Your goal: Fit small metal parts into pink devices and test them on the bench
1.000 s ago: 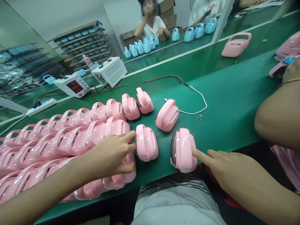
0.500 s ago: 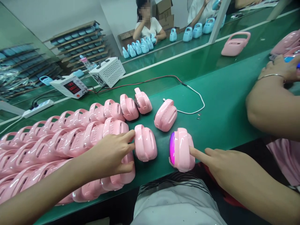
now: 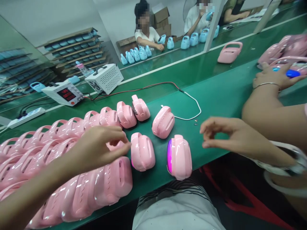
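1. Fingers (image 3: 213,123) of the right hand (image 3: 227,134): half curled, thumb and forefinger a little apart, nothing held, hovering just right of the lit unit (image 3: 181,158) without touching it. Best left loose and clear of the shell while checking the glow.
2. Fingers (image 3: 123,143) of the left hand (image 3: 96,148): drawn together to a point at the end shell (image 3: 114,146) of the pink rows (image 3: 59,137), touching it; gripped or merely rested on, cannot tell. Advisable to use a light, steady touch here, since glossy plastic probably slips and nudges its neighbours.
3. Lit unit: upright on the green surface (image 3: 227,99), near the front edge, magenta showing on its left face. Read the light from that side, head over it, and avoid shading the face with either hand.
4. Just left of it, a second unit (image 3: 142,151), between the lit one and the left fingertips; behind both, a third unit (image 3: 163,122). Keep the gaps between the three, so as not to mix one with another.
5. Farther back, a white cable (image 3: 199,110) and tiny loose parts (image 3: 195,121) lying beside it. Lift the wrist over them rather than dragging across.
6. At the right, a co-worker's arm (image 3: 268,111), near the right hand. Keep the elbow tucked in.
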